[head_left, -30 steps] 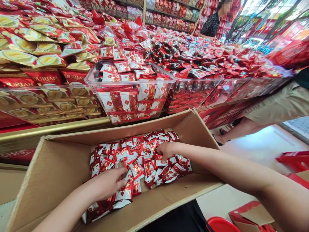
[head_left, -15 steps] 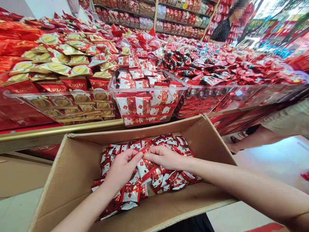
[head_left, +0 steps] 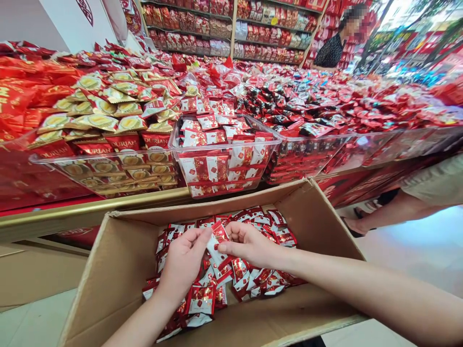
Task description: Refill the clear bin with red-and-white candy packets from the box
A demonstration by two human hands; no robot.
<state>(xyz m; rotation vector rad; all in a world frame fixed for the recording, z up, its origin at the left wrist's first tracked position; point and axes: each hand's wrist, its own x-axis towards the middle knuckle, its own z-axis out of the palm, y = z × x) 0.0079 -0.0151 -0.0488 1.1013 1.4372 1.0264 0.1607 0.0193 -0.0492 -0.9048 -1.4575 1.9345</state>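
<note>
While the fingertips of the left hand (head_left: 186, 260) and right hand (head_left: 251, 245) pinch a red-and-white packet (head_left: 218, 246) between them, loose packets (head_left: 202, 300) lie below inside the cardboard box (head_left: 334, 308), beside the filled clear bin (head_left: 224, 168)

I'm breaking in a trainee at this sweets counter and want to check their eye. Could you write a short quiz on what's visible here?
1. True or false: the left hand and the right hand both hold the same red-and-white packet.

2. Where is the open cardboard box?
A) On the wall shelves
B) On the near side of the clear bin of red-and-white packets
C) Beyond the display

3. Fill in the word: the gold-and-red packets to the left of that bin are printed with "____".

Key: 1 true; 2 B; 3 DURIAN.
</note>
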